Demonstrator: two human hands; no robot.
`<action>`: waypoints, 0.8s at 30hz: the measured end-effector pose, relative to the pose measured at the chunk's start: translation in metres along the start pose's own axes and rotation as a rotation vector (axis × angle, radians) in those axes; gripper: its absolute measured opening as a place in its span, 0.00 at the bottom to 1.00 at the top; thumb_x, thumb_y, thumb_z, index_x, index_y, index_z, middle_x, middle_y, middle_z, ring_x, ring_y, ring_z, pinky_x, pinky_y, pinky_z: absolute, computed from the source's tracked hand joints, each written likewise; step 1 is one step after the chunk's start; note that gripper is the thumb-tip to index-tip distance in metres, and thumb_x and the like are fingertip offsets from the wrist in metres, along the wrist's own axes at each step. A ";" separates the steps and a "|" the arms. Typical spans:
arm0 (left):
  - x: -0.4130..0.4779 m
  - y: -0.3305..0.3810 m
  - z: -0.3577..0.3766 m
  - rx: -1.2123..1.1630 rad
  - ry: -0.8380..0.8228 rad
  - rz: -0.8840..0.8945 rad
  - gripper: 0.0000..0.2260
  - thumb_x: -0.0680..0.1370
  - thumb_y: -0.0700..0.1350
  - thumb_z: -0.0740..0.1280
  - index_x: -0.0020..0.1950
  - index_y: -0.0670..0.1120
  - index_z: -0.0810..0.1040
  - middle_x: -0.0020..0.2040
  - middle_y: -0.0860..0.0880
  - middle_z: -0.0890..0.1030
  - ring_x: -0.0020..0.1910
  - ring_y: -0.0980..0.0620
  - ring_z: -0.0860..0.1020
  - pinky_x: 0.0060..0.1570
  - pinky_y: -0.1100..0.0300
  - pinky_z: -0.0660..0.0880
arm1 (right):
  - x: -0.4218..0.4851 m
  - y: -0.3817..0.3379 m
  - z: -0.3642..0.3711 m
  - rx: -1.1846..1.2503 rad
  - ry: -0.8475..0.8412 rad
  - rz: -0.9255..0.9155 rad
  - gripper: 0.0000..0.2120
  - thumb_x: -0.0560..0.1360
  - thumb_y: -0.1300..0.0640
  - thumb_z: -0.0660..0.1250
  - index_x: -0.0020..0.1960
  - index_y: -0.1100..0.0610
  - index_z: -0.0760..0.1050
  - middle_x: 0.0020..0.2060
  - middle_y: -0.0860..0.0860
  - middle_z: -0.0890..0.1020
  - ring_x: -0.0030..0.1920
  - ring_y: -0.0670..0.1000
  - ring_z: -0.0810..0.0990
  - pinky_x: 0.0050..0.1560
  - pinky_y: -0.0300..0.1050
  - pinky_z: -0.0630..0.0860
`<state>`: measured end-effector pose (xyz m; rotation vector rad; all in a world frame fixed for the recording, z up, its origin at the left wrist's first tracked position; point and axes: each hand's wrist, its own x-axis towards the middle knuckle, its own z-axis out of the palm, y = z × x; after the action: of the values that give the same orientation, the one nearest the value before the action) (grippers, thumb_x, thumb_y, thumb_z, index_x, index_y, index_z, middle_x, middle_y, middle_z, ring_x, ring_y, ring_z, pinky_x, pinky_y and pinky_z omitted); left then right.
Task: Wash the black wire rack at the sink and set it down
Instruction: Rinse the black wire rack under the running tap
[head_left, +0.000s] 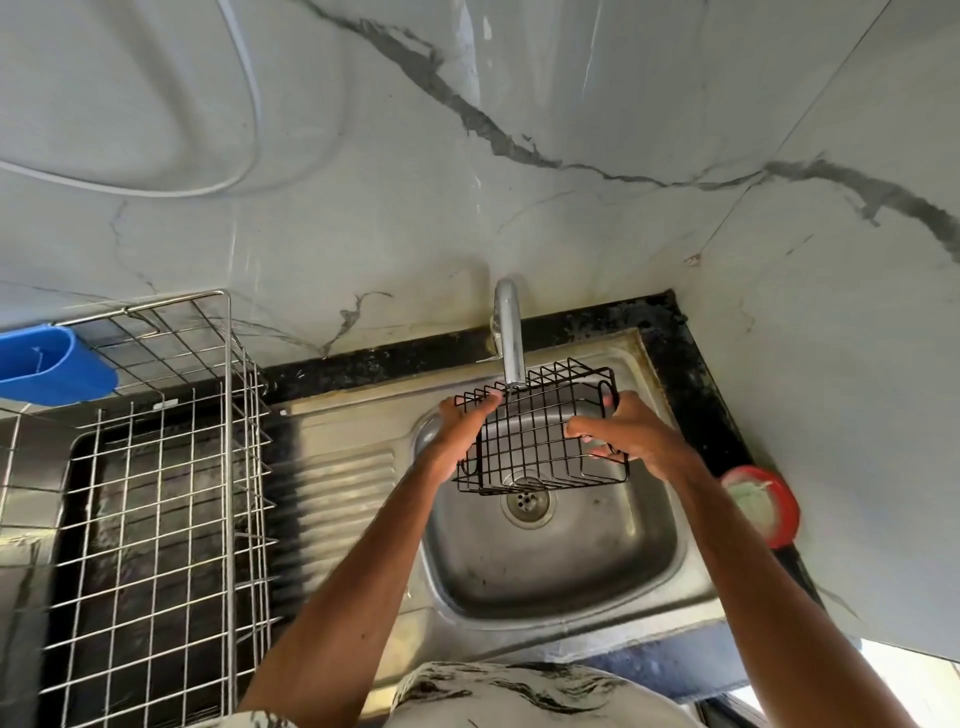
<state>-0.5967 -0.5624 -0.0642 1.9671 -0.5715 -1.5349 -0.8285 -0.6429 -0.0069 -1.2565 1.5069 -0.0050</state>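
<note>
Black wire rack (537, 441) held level directly under the tap (509, 338) spout, over the sink (571, 561) below it, presumably so rinse water drains straight through. Left hand (460, 431) curls over its left edge and right hand (636, 436) grasps the right edge; water flow indiscernible.

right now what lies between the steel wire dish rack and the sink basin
Only the ribbed steel drainboard, with nothing standing on it, lies between the steel wire dish rack and the sink basin; the head view shows it.

Black wire rack (540, 431), blue holder (52, 364), grey-veined white marble wall (519, 156).
</note>
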 end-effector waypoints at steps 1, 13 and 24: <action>-0.002 -0.001 0.004 -0.004 -0.033 -0.006 0.59 0.70 0.76 0.69 0.83 0.38 0.50 0.82 0.35 0.59 0.80 0.36 0.62 0.78 0.42 0.64 | 0.001 0.002 0.001 0.005 0.006 0.005 0.43 0.53 0.41 0.83 0.62 0.57 0.72 0.48 0.53 0.86 0.44 0.49 0.87 0.48 0.52 0.85; -0.008 0.013 0.080 0.426 0.130 0.290 0.41 0.81 0.71 0.46 0.84 0.43 0.52 0.83 0.39 0.33 0.82 0.38 0.32 0.73 0.29 0.32 | -0.008 0.012 0.013 0.281 -0.008 -0.024 0.17 0.65 0.50 0.79 0.45 0.63 0.85 0.35 0.58 0.82 0.40 0.56 0.77 0.46 0.51 0.73; 0.023 -0.026 -0.018 -0.106 0.016 0.126 0.35 0.82 0.72 0.51 0.74 0.48 0.75 0.67 0.42 0.81 0.63 0.43 0.80 0.70 0.38 0.72 | -0.008 0.020 -0.033 0.531 -0.201 -0.063 0.08 0.70 0.58 0.77 0.45 0.60 0.81 0.43 0.58 0.83 0.42 0.52 0.84 0.52 0.52 0.78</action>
<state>-0.5738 -0.5547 -0.0945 1.8270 -0.5842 -1.4408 -0.8670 -0.6480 -0.0013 -0.8460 1.1869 -0.2941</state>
